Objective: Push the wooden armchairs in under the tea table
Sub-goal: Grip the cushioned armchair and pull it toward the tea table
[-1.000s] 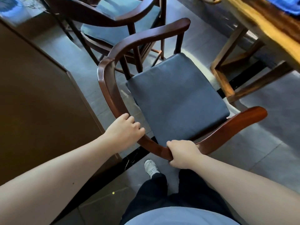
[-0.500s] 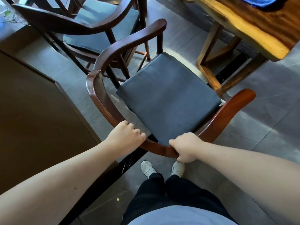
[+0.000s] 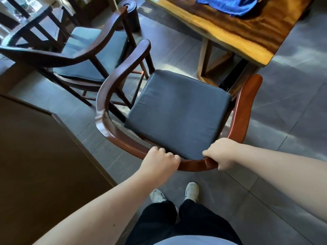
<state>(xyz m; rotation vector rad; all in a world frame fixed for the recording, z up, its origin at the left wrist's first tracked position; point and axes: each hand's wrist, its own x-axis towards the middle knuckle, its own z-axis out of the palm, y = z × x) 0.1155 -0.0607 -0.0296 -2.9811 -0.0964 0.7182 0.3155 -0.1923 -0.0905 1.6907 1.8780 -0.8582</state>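
Both hands, the left hand [image 3: 160,162] and right hand [image 3: 222,155], were curled tight around the armchair's [image 3: 177,110] curved back rail, best for steering. The chair stood just short of the bench [image 3: 247,41], its seat seemingly not yet under.

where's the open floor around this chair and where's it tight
Bare floor lies right of the held armchair, past its right armrest and the tea table end. Another clear strip runs between the chair's back rail and the person's shoes. It is crowded on the left: the second armchair stands close beside it, and the brown cabinet hems in the near left.
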